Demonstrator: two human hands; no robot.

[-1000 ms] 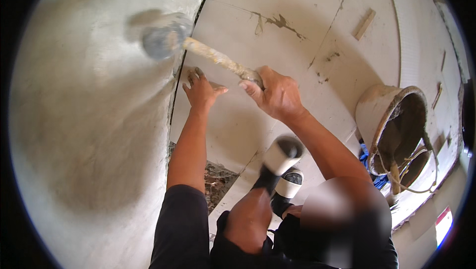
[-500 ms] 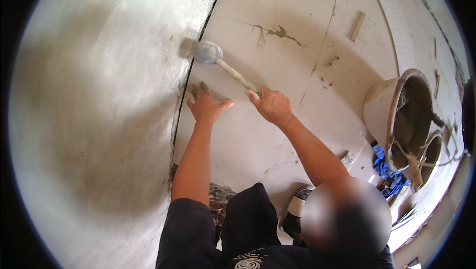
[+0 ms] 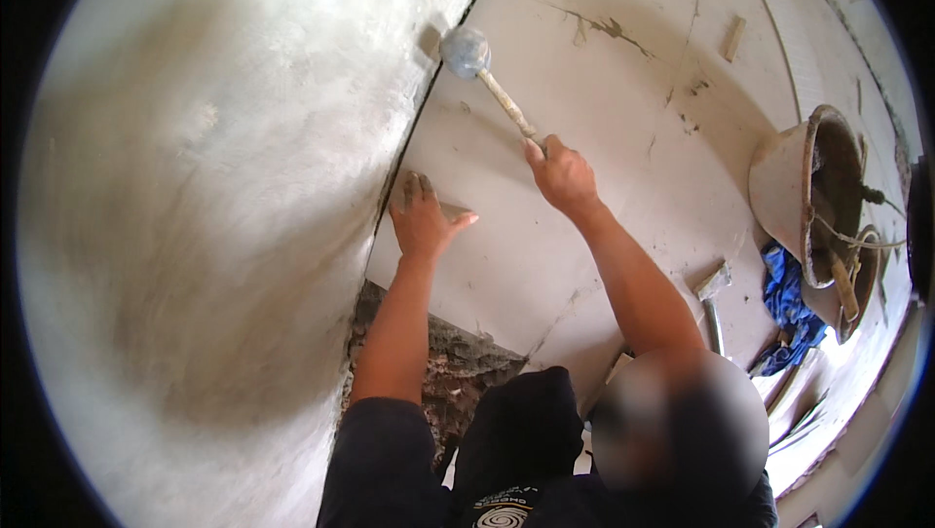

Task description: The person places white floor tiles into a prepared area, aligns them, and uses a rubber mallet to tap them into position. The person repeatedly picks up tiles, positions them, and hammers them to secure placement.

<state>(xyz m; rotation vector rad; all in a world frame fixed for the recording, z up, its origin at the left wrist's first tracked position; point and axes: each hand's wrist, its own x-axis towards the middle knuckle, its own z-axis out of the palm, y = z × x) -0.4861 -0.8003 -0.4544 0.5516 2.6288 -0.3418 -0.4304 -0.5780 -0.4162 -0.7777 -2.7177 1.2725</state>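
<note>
My right hand (image 3: pixel 565 177) is wrapped round the wooden handle of a mallet. The mallet's rounded grey head (image 3: pixel 466 53) is at the seam where the pale floor tile meets the wall, beyond my left hand; I cannot tell whether it touches the tile. My left hand (image 3: pixel 425 226) lies on the large beige tile (image 3: pixel 477 284) along the wall, fingers spread and thumb out to the right. Grey dirt marks its fingertips. Closer to me, the tile ends at a patch of rough, broken bedding (image 3: pixel 458 362).
A smooth grey wall (image 3: pixel 214 236) rises along the left. To the right stand a mortar-stained bucket (image 3: pixel 779 182) and a smaller container (image 3: pixel 855 284), with a blue cloth (image 3: pixel 791 309) beside them. A hammer (image 3: pixel 714 299) lies near my right forearm. A small strip (image 3: pixel 734 39) lies farther off.
The view has shifted, bringing more of the rough patch and the hammer into sight. My left hand is nearer the tile's close edge. The mallet head stays by the wall seam, slightly farther off.
</note>
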